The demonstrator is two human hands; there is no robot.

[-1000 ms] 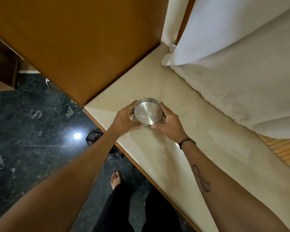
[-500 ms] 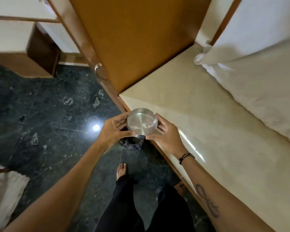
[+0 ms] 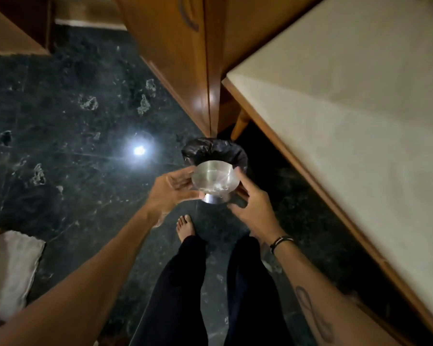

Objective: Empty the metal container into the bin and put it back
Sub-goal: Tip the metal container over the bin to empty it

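Both hands hold the metal container (image 3: 214, 179) over the floor, just short of the bin (image 3: 214, 151).

Nearest are two legs in dark trousers and a bare foot (image 3: 185, 227) on the dark green floor (image 3: 60, 146). Above them the left hand (image 3: 171, 193) curls round the container's left side, thumb under its rim, and the right hand (image 3: 254, 208) cups the right side, fingers wrapped behind; a dark band circles that wrist. The container sits upright between them, mouth up, its contents too blurred to tell. Just beyond stands the bin, lined with a black bag, at the corner of a wooden cabinet (image 3: 175, 46) and beside the cream-topped table (image 3: 348, 108).
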